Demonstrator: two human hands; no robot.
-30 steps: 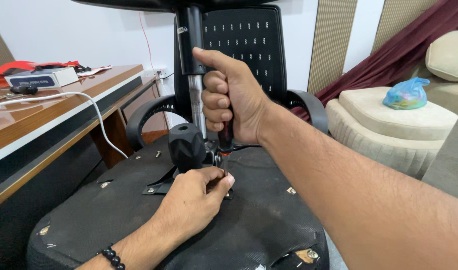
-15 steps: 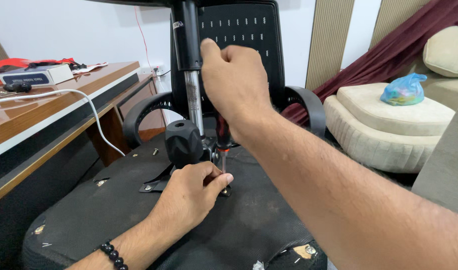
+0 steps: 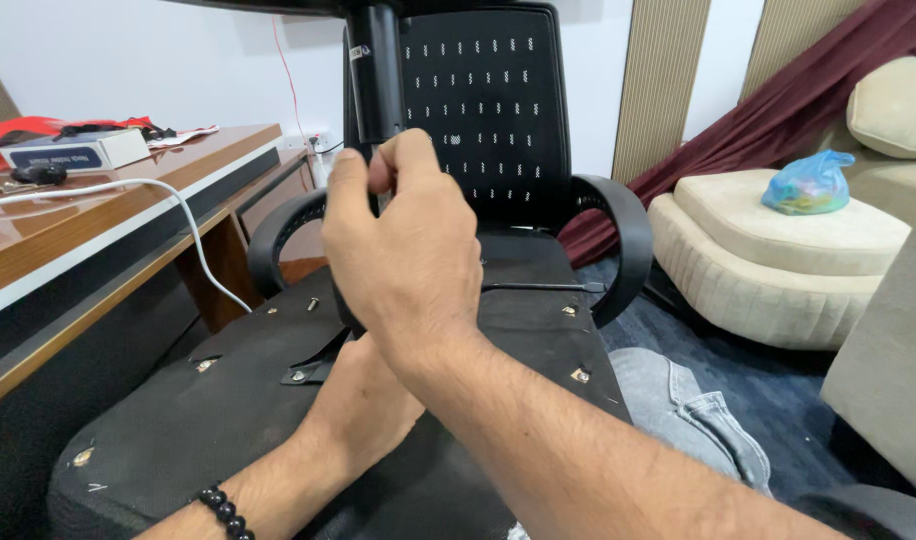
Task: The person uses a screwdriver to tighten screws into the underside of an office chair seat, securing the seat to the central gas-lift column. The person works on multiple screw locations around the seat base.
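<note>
Two hands were on the job, both yours, stacked over the underside of an upturned black office chair. Nearest the cam, your right forearm ran up from the btm right, and your right hand was curled into a loose fist w/ thumb and forefinger pinched at the top, just by the black centre column. Something was prob. in that fist, but its back faced the cam, so you couldn't tell what, or how tight the hold was. Under it, your left hand, w/ a black bead bracelet at the wrist, reached fwd onto the seat base; its fingers were hidden behind the right hand, grip unreadable. A loose screw stood on the base just left of the hands, near the curved armrest. Behind, the mesh backrest stood upright. To the left sat a wooden desk w/ a white cable hanging off its edge. Far right, a blue plastic bag lay on a cream sofa.
</note>
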